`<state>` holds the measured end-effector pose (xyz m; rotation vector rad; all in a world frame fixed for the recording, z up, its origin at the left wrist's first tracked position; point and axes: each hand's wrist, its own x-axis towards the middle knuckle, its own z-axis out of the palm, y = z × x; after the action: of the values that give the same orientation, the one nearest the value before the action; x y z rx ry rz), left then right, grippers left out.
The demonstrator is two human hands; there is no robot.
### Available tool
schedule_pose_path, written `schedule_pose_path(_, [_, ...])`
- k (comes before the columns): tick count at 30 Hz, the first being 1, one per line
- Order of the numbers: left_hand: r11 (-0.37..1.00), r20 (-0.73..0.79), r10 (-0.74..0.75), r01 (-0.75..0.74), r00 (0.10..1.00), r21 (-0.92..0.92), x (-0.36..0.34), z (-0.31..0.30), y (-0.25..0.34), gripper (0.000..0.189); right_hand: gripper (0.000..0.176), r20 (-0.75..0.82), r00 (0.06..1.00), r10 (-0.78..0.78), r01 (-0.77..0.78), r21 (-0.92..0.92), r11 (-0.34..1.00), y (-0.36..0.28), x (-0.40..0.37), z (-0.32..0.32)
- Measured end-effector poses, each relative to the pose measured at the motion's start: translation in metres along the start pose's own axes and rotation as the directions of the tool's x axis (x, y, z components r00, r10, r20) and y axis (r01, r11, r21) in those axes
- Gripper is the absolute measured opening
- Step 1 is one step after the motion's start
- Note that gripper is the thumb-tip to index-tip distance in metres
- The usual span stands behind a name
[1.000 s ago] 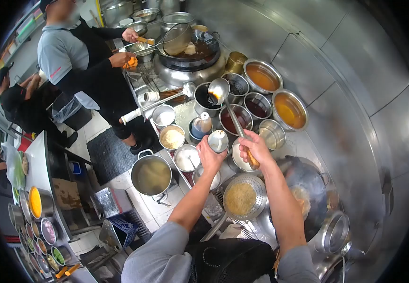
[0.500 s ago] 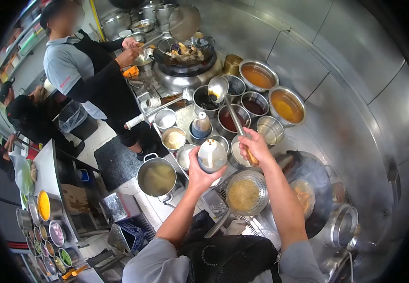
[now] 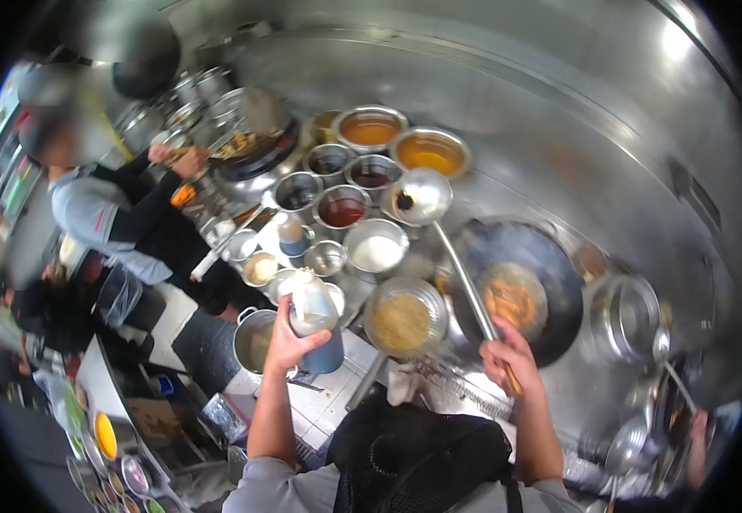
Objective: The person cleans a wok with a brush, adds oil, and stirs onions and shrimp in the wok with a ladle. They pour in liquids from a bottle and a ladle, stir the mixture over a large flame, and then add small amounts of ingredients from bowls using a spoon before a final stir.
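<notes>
**Grasping a bottle (image 3: 313, 318) in the left hand (image 3: 289, 344) and a ladle (image 3: 466, 282) in the right hand (image 3: 510, 359)**

Wraps the left hand around the side of the bottle, with the thumb across its front, pale part uppermost and blue-grey part below. Holds it on the near side of the steel pots, well apart from the wok (image 3: 564, 295). Clenches the right hand around the wooden end of the ladle's handle, near the wok. Points the ladle forward past the wok's left side, with a dark patch in its bowl, among the pots; cannot tell whether touching any.

Has orange food (image 3: 512, 299) in the wok and, between the hands, a strainer (image 3: 441, 316) of yellowish contents. Faces, farther forward, a pot of white contents (image 3: 374, 229), a pot of red-brown sauce (image 3: 342, 192) and, beyond those, two pans of amber liquid (image 3: 431, 133). Has a round steel pot (image 3: 627, 316) to the right of the wok and a stockpot (image 3: 247, 344) beyond the bottle, lower left. Shares the left side with a co-worker (image 3: 88, 214) in grey and black, near a second wok (image 3: 270, 156).
</notes>
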<state>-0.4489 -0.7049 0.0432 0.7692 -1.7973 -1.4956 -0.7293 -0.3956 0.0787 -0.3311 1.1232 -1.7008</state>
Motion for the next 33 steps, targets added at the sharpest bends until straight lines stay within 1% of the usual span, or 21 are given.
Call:
schedule_pose_path(3, [0.992,0.315,-0.107,0.081,0.943,0.093,0.021,0.029,-0.003,0.099,0.060,-0.224,0.972,-0.067,0.029,-0.168,0.985,0.013,-0.110,-0.047])
schedule_pose_path(4, [0.965,0.421,-0.204,0.109,0.884,0.237,0.034,0.040,-0.010,0.103,0.064,-0.331,0.942,-0.050,-0.064,-0.327,0.943,0.018,-0.138,-0.056])
schedule_pose_path(5, [0.946,0.475,-0.221,0.067,0.852,0.318,0.038,0.069,0.011,0.105,0.063,-0.402,0.893,-0.201,-0.182,-0.732,0.656,0.035,-0.159,-0.077])
schedule_pose_path(6, [0.919,0.591,-0.273,0.025,0.759,0.393,0.049,0.097,0.025,0.104,0.063,-0.379,0.860,-0.342,-0.227,-0.884,0.410,0.046,-0.175,-0.094])
schedule_pose_path(7, [0.888,0.685,-0.328,-0.035,0.651,0.459,0.058,0.124,0.038,0.102,0.063,-0.316,0.827,-0.464,-0.289,-0.948,0.131,0.055,-0.192,-0.104])
schedule_pose_path(8, [0.887,0.703,-0.325,-0.055,0.633,0.459,0.063,0.150,0.042,0.102,0.063,-0.339,0.812,-0.476,-0.306,-0.940,0.148,0.057,-0.209,-0.108])
schedule_pose_path(11, [0.746,0.747,-0.617,-0.118,0.247,0.655,0.079,0.233,0.050,0.104,0.060,-0.342,0.811,-0.474,-0.234,-0.933,0.273,0.060,-0.246,-0.114])
schedule_pose_path(13, [0.613,0.666,-0.696,-0.259,0.270,0.746,0.077,0.279,0.054,0.098,0.060,-0.431,0.833,-0.347,-0.195,-0.816,0.545,0.069,-0.264,-0.117])
schedule_pose_path(14, [0.615,0.673,-0.691,-0.276,0.263,0.739,0.082,0.298,0.041,0.098,0.064,-0.445,0.853,-0.272,-0.218,-0.778,0.589,0.068,-0.271,-0.115])
schedule_pose_path(15, [0.581,0.660,-0.719,-0.334,0.219,0.743,0.092,0.318,0.020,0.096,0.064,-0.454,0.845,-0.282,-0.218,-0.776,0.592,0.067,-0.276,-0.110])
schedule_pose_path(16, [0.546,0.641,-0.747,-0.388,0.177,0.742,0.095,0.332,0.010,0.094,0.063,-0.434,0.878,-0.202,-0.173,-0.682,0.711,0.064,-0.281,-0.103])
schedule_pose_path(17, [0.547,0.645,-0.744,-0.396,0.176,0.738,0.090,0.340,0.012,0.094,0.063,-0.395,0.910,-0.127,-0.134,-0.570,0.811,0.063,-0.286,-0.100])
schedule_pose_path(18, [0.555,0.649,-0.743,-0.391,0.165,0.734,0.087,0.345,0.015,0.094,0.063,-0.400,0.907,-0.133,-0.112,-0.532,0.839,0.076,-0.286,-0.108])
schedule_pose_path(20, [0.563,0.653,-0.741,-0.385,0.156,0.731,0.081,0.350,0.022,0.093,0.064,-0.375,0.913,-0.160,-0.058,-0.508,0.859,0.089,-0.285,-0.115])
schedule_pose_path(22, [0.540,0.672,-0.715,-0.459,0.192,0.706,0.077,0.347,0.031,0.097,0.064,-0.352,0.920,-0.172,0.006,-0.425,0.905,0.092,-0.280,-0.113])
schedule_pose_path(26, [0.541,0.698,-0.673,-0.481,0.245,0.690,0.078,0.317,0.033,0.107,0.062,-0.375,0.913,-0.163,-0.035,-0.470,0.882,0.077,-0.267,-0.098])
schedule_pose_path(28, [0.718,0.778,-0.472,-0.332,0.414,0.612,0.071,0.285,0.032,0.114,0.059,-0.462,0.863,-0.206,-0.085,-0.534,0.841,0.074,-0.266,-0.099])
schedule_pose_path(29, [0.723,0.757,-0.481,-0.288,0.443,0.628,0.068,0.266,0.033,0.114,0.059,-0.493,0.845,-0.207,-0.114,-0.544,0.831,0.081,-0.267,-0.112])
schedule_pose_path(31, [0.945,0.787,-0.311,0.085,0.533,0.316,0.066,0.229,0.029,0.115,0.065,-0.438,0.813,-0.383,-0.270,-0.868,0.417,0.078,-0.271,-0.121])
schedule_pose_path(32, [0.981,0.734,-0.194,0.110,0.651,0.162,0.067,0.211,0.015,0.103,0.067,-0.349,0.812,-0.468,-0.261,-0.934,0.243,0.090,-0.273,-0.143])
schedule_pose_path(33, [0.979,0.711,-0.205,0.137,0.673,0.152,0.065,0.191,0.013,0.103,0.070,-0.245,0.807,-0.538,-0.251,-0.966,0.064,0.104,-0.275,-0.165])
